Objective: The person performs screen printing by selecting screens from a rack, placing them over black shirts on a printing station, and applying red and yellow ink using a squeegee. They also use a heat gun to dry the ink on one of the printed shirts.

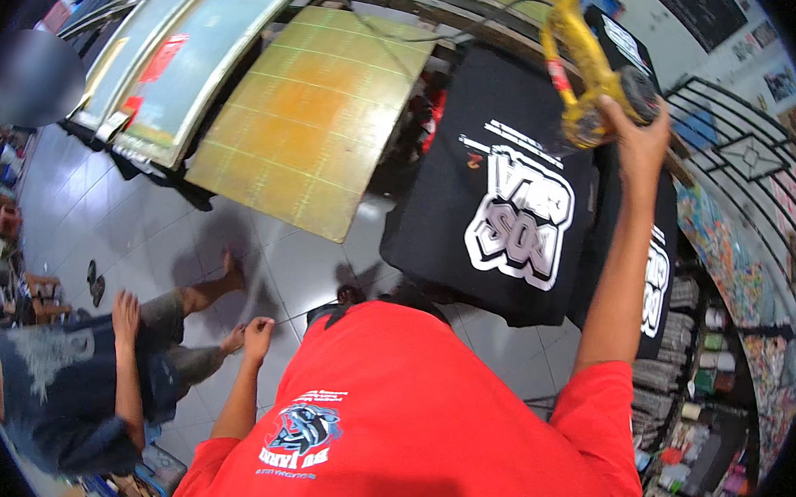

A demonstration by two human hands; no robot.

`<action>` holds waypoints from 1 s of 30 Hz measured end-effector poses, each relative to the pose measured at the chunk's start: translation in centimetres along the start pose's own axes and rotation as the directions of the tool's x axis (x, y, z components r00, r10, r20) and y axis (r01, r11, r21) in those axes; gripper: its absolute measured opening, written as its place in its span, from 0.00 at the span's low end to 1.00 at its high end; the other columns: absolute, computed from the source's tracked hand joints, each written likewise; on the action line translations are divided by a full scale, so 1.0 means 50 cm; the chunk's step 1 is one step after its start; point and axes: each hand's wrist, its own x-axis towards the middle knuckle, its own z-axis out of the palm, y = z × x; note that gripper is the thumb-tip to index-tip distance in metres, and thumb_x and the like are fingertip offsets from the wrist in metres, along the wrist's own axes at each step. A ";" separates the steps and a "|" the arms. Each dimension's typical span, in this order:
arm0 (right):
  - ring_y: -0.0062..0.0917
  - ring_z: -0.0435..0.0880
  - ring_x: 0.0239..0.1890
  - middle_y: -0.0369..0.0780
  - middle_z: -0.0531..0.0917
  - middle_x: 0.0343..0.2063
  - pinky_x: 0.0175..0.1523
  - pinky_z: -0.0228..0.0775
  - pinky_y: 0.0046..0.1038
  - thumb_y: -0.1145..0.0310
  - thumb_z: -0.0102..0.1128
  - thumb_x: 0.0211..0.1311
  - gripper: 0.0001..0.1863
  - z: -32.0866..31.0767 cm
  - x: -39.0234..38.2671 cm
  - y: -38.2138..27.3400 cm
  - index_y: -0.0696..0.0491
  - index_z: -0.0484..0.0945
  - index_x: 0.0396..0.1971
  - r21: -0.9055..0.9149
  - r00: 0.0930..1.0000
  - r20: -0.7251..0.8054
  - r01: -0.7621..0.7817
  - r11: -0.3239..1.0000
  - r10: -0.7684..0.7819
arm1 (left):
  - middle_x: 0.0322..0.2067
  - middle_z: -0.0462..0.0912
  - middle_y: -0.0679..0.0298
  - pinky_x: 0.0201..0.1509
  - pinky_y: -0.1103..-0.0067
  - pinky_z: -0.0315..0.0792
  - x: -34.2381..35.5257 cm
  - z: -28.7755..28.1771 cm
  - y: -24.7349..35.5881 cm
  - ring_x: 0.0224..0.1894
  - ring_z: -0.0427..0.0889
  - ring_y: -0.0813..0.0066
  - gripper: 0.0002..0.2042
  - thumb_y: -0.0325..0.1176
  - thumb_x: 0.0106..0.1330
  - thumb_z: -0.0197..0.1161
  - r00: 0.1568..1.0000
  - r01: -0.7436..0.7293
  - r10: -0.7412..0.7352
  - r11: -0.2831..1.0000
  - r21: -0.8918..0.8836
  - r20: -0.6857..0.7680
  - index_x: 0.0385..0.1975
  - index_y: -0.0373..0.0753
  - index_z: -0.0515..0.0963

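Note:
My right hand (635,128), arm stretched forward, is closed on a yellow heat gun (589,54) near its round black rear end. The tool is over the far end of a black T-shirt (448,192), which lies flat on a board and carries a white and grey lettering print (520,222). A second black T-shirt (659,239) with a similar print lies just to its right, partly hidden by my arm. Low on my left side, my left hand (257,340) hangs above the floor, fingers loosely curled, with nothing visible in them.
Left of the shirts lies a yellowish board (310,118) with grid lines, then framed printing screens (203,64). A person in a dark shirt (74,387) is close on my left, one hand (125,317) raised. At right are a black metal railing (746,148) and crowded shelves (702,390).

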 end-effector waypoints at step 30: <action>0.28 0.82 0.48 0.42 0.83 0.43 0.54 0.73 0.31 0.65 0.81 0.36 0.40 0.198 -0.117 0.015 0.57 0.68 0.50 0.030 0.986 0.129 -0.107 0.994 0.102 | 0.27 0.79 0.64 0.35 0.79 0.72 0.156 -0.022 0.070 0.29 0.76 0.76 0.11 0.36 0.65 0.60 0.937 0.165 -0.192 0.980 0.115 0.290 0.32 0.33 0.78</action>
